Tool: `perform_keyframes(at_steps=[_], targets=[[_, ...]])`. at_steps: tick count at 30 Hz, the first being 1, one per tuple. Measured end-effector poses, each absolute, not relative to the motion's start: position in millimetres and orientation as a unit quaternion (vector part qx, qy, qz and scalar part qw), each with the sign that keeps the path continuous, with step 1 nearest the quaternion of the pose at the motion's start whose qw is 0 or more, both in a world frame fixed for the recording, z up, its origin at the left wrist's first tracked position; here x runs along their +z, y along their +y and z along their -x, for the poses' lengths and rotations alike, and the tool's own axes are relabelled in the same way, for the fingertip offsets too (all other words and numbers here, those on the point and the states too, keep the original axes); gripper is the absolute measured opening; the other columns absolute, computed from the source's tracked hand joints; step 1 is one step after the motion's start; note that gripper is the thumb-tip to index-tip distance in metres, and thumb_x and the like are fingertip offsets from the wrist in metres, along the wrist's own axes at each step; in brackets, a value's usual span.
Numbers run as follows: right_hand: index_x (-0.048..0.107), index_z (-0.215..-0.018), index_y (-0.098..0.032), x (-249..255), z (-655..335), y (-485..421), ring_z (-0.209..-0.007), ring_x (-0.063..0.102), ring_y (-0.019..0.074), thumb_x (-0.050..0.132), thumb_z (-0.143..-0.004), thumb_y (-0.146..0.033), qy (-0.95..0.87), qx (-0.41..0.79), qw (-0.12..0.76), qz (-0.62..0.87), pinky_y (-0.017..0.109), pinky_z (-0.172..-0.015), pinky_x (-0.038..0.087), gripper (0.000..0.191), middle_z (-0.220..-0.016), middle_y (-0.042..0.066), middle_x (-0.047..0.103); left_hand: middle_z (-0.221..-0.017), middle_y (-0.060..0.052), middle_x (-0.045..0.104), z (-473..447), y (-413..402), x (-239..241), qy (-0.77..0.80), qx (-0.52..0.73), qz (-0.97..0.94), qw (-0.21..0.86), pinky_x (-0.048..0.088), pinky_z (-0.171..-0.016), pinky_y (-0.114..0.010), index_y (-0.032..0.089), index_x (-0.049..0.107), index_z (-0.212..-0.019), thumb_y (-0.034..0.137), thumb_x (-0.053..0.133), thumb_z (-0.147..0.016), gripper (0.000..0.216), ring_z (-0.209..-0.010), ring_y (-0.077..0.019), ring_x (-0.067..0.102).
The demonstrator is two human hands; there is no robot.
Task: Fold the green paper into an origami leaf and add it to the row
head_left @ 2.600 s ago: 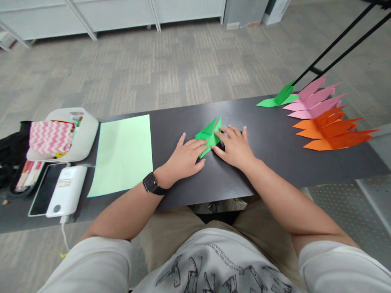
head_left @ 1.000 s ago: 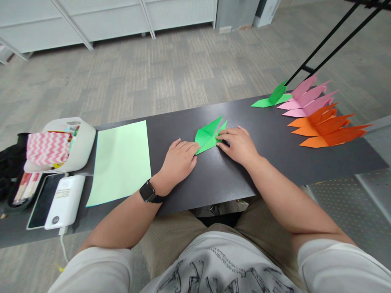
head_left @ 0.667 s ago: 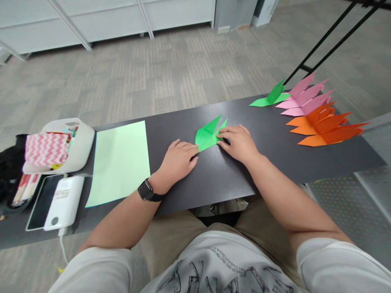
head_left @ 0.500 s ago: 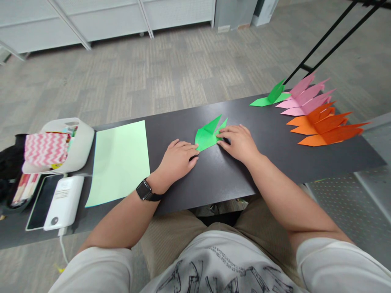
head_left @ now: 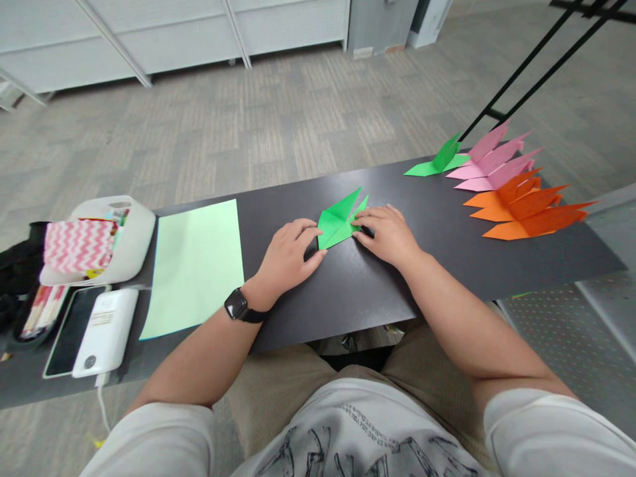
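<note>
A folded green origami piece [head_left: 338, 222], with pointed flaps standing up, lies on the dark table in front of me. My left hand [head_left: 291, 255] is at its left edge, thumb and fingers apart, with the fingertips at the paper's border. On the other side, my right hand [head_left: 385, 232] pinches the right end of the green piece between thumb and fingers, hiding that end. Farther right stand finished-looking folded shapes: a green one [head_left: 440, 162], several pink ones [head_left: 489, 165] and several orange ones [head_left: 527, 209].
A stack of pale green paper sheets [head_left: 196, 265] lies to my left. Beyond it are a white basket [head_left: 134, 245] with a pink zigzag pouch [head_left: 79, 245], a white power bank [head_left: 106, 331] with a cable, and a phone [head_left: 69, 338]. The dark table [head_left: 348, 291] is narrow.
My left hand's fingers have lifted and spread from the paper's left edge, showing more of its left corner. My right hand keeps its hold at the right end.
</note>
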State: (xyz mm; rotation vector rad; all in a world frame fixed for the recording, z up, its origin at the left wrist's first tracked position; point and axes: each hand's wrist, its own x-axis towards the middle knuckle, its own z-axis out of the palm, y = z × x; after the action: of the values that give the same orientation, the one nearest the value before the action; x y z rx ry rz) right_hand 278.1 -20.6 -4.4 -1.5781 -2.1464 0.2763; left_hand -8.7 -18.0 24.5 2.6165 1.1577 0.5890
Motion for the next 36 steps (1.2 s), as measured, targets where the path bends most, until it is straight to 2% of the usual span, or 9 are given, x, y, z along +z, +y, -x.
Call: perform_keyframes(at_steps=[5, 11, 13, 16, 18, 21, 26, 30, 36], targets=[[0.081, -0.117, -0.032, -4, -281, -18, -0.144, 0.06, 0.0351, 0.069, -0.098, -0.036, -0.803, 0.132, 0.225, 0.536, 0.073, -0.127, 0.026, 0.024, -0.139, 0.006, 0.078, -0.142, -0.015, 0.067, 11, -7, 16, 0.437, 0.256, -0.849, 0.149, 0.048, -0.121, -0.046, 0.017, 0.06, -0.142, 0.019, 0.042, -0.106, 0.041, -0.134, -0.0262, 0.062], [0.079, -0.127, -0.032, -9, -276, -15, -0.151, 0.053, 0.0339, 0.068, -0.098, -0.035, -0.831, 0.16, 0.216, 0.486, 0.07, -0.129, 0.025, 0.031, -0.148, 0.005, 0.073, -0.138, -0.011, 0.074, 8, -6, 13, 0.409, 0.211, -0.867, 0.19, 0.05, -0.118, -0.046, 0.019, 0.065, -0.139, 0.036, 0.045, -0.112, 0.038, -0.128, -0.0261, 0.068], [0.08, -0.126, -0.031, -10, -273, -14, -0.147, 0.055, 0.034, 0.067, -0.098, -0.033, -0.834, 0.15, 0.223, 0.482, 0.067, -0.127, 0.031, 0.031, -0.148, 0.007, 0.071, -0.135, -0.01, 0.076, 7, -7, 14, 0.403, 0.209, -0.871, 0.19, 0.05, -0.117, -0.046, 0.019, 0.067, -0.137, 0.038, 0.045, -0.112, 0.038, -0.125, -0.0258, 0.069], [0.082, -0.121, -0.03, -9, -270, -14, -0.133, 0.061, 0.0314, 0.066, -0.098, -0.033, -0.835, 0.137, 0.233, 0.479, 0.057, -0.119, 0.042, 0.027, -0.139, 0.01, 0.073, -0.134, -0.009, 0.077, 7, -6, 13, 0.404, 0.209, -0.87, 0.189, 0.05, -0.115, -0.044, 0.018, 0.068, -0.137, 0.033, 0.044, -0.112, 0.038, -0.123, -0.0249, 0.069], [0.082, -0.118, -0.031, -8, -269, -15, -0.125, 0.065, 0.0294, 0.064, -0.1, -0.032, -0.838, 0.139, 0.232, 0.474, 0.056, -0.119, 0.042, 0.026, -0.131, 0.008, 0.075, -0.135, -0.009, 0.076, 8, -4, 11, 0.408, 0.205, -0.87, 0.189, 0.05, -0.114, -0.044, 0.017, 0.068, -0.138, 0.028, 0.042, -0.112, 0.04, -0.122, -0.0244, 0.069], [0.082, -0.118, -0.033, -7, -268, -17, -0.124, 0.067, 0.0282, 0.063, -0.101, -0.03, -0.846, 0.147, 0.226, 0.46, 0.06, -0.124, 0.034, 0.025, -0.126, 0.005, 0.078, -0.136, -0.011, 0.075, 8, -3, 8, 0.414, 0.196, -0.872, 0.172, 0.049, -0.114, -0.045, 0.017, 0.067, -0.143, 0.03, 0.039, -0.113, 0.043, -0.123, -0.0252, 0.068], [0.083, -0.116, -0.035, -8, -267, -20, -0.128, 0.067, 0.027, 0.065, -0.101, -0.03, -0.866, 0.171, 0.216, 0.416, 0.059, -0.126, 0.033, 0.024, -0.128, 0.004, 0.079, -0.139, -0.013, 0.07, 8, -4, 6, 0.414, 0.198, -0.878, 0.136, 0.049, -0.114, -0.047, 0.019, 0.061, -0.153, 0.041, 0.048, -0.112, 0.048, -0.126, -0.0283, 0.065], [0.083, -0.116, -0.036, -10, -266, -19, -0.129, 0.067, 0.0264, 0.064, -0.101, -0.031, -0.875, 0.171, 0.211, 0.4, 0.058, -0.125, 0.034, 0.025, -0.127, 0.002, 0.08, -0.155, -0.015, 0.061, 7, -6, 8, 0.407, 0.193, -0.887, 0.101, 0.045, -0.121, -0.051, 0.021, 0.054, -0.161, 0.038, 0.05, -0.11, 0.053, -0.14, -0.0317, 0.058], [0.082, -0.115, -0.034, -10, -265, -20, -0.125, 0.068, 0.0258, 0.065, -0.101, -0.031, -0.884, 0.168, 0.227, 0.373, 0.055, -0.121, 0.039, 0.023, -0.125, 0.003, 0.08, -0.177, -0.014, 0.039, 4, -10, 8, 0.416, 0.151, -0.895, 0.055, 0.034, -0.13, -0.058, 0.019, 0.046, -0.167, 0.032, 0.041, -0.112, 0.057, -0.157, -0.0349, 0.045]])
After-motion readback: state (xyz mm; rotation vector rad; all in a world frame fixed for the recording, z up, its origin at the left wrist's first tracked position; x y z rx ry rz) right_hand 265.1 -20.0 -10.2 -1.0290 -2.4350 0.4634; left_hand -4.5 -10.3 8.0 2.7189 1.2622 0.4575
